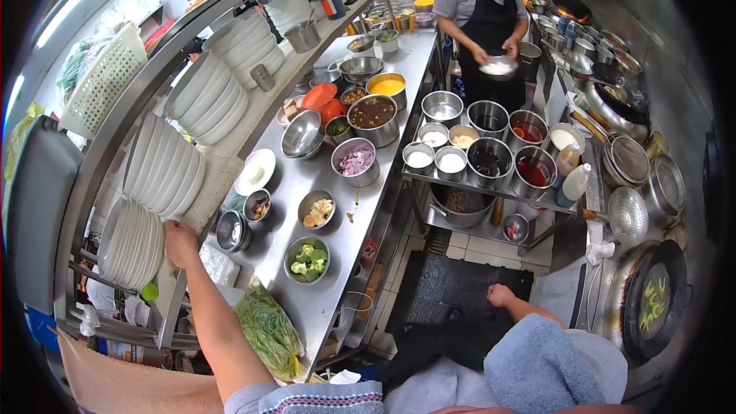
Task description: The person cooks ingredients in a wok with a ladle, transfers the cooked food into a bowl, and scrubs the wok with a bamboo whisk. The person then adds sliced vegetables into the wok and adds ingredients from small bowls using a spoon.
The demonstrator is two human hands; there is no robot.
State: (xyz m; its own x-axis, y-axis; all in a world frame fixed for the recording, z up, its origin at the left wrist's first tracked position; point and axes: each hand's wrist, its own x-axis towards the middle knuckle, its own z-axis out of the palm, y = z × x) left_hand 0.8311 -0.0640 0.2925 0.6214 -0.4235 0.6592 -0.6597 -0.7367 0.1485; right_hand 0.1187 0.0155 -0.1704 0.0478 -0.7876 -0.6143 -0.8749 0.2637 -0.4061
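Observation:
My left hand reaches out to the shelf at the left, its fingers closed at the right rim of the nearest stack of white plates. How many plates the fingers have hold of is hidden. Low on the right, my right hand is curled into a loose fist above the dark floor mat, and nothing shows in it. Beneath my left arm lies a plastic bag of leafy greens. A bowl of broccoli and a bowl of pale yellow slices stand on the steel counter.
More plate stacks line the shelf. A trolley ahead carries several pots of sauces and powders. At the right, a wok holds green pieces. Beyond the trolley a person in a black apron holds a metal bowl.

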